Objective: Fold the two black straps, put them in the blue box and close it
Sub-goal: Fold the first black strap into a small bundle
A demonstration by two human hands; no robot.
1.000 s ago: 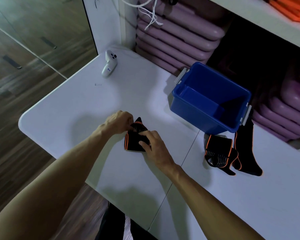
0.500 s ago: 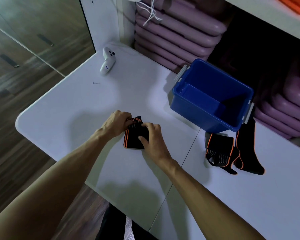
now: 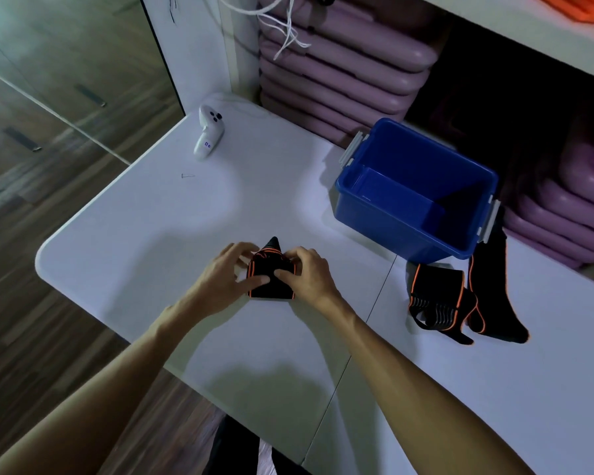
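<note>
- I am pressing the first strap (image 3: 271, 280) between both hands on the surface (image 3: 151, 217); it is sitting as a compact black-and-orange bundle near the front edge, with one pointed black end sticking out toward 12 o'clock.
- Left hand (image 3: 225, 277): it is grasping the bundle's left side, thumb laid across the top, fingers curled around the far left corner.
- Right hand (image 3: 307, 274): it is now gripping the bundle's right side, thumb on top, tip to tip with the left thumb. A second ago this hand was lying flat over the strap's near portion; it has since shifted to the right edge, so more of the folded face is showing.
- Reading of the change: pressing flat is giving way to a two-sided pinch. I am judging the fold on this strap to be nearly complete, apart from the loose pointed end.
- The second strap (image 3: 460, 299) is lying unfolded at 3 o'clock from the hands, well apart from them, with one end running up behind the right side of the blue box (image 3: 384, 214). It has not moved.
- The blue box is standing open at about 1 o'clock from the hands, its interior looking empty. No lid is visible to me.
- A white controller (image 3: 209, 135) is resting at 11 o'clock, clear of the work.
- Task status, as judged: one strap almost folded, one untouched, nothing boxed, closing not yet started.
- Caution: the bundle may spring open if either grip is relaxed during transfer.
</note>
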